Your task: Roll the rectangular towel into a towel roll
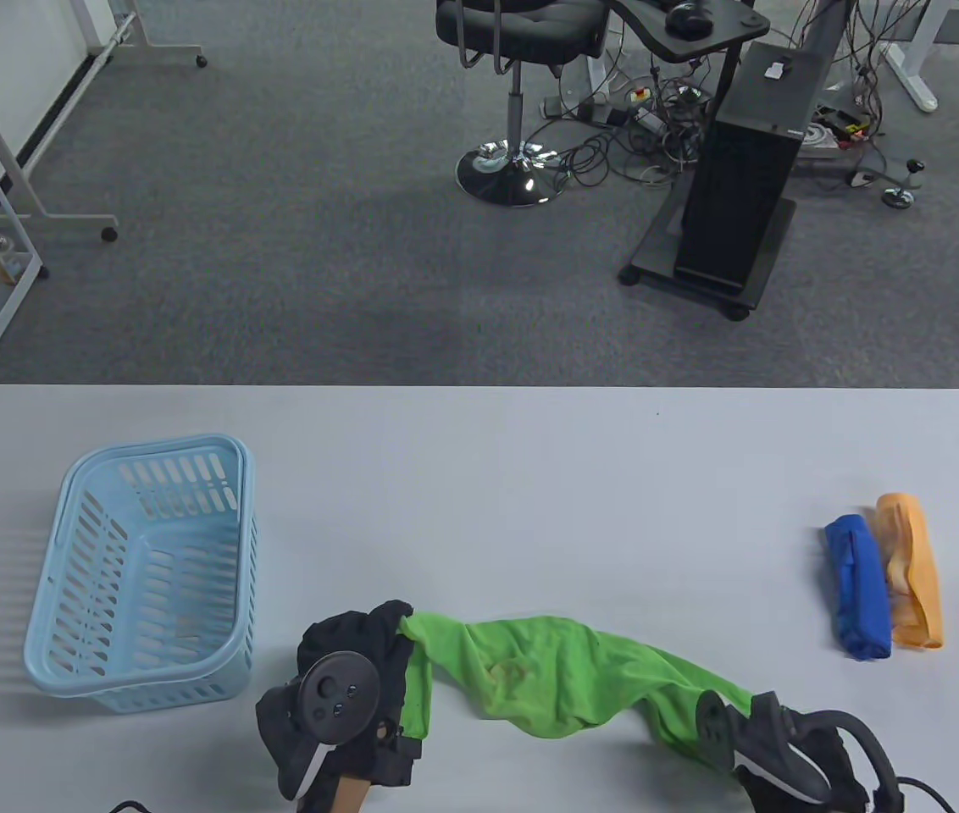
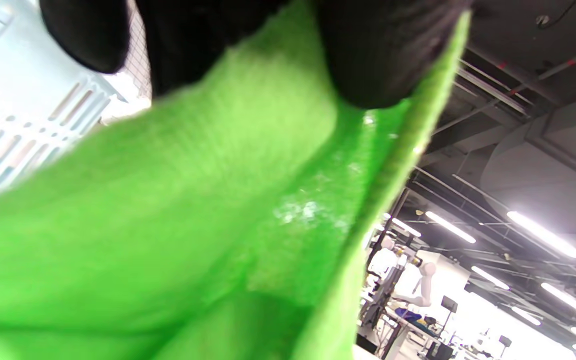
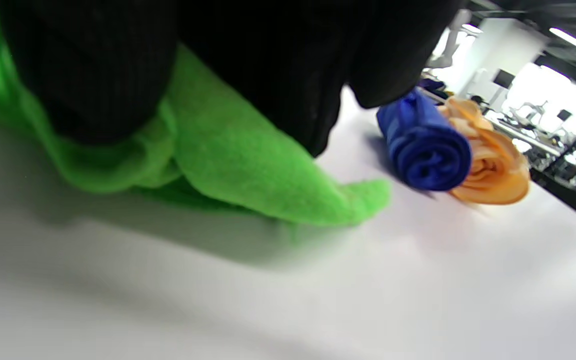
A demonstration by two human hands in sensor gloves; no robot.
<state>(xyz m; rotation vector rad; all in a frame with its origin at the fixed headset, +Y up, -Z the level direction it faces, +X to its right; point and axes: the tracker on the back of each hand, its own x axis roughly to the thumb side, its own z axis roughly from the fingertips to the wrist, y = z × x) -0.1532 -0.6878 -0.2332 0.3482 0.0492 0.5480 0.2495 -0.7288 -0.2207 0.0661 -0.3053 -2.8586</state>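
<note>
White table: green towel stretched left-right, each end pinched by left hand and right hand fingers.

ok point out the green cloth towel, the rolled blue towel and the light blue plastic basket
green cloth towel (image 1: 530,677), table view, sagging middle
rolled blue towel (image 3: 430,152), right wrist view, spiral end
light blue plastic basket (image 1: 73,483), table view, far-left rim

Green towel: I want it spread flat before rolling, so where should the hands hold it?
By its two ends, as now: left hand grips the left end of the green towel, right hand the right end. It sags bunched between them, so probably pinch the corners from above and pull outward to flatten it.
</note>
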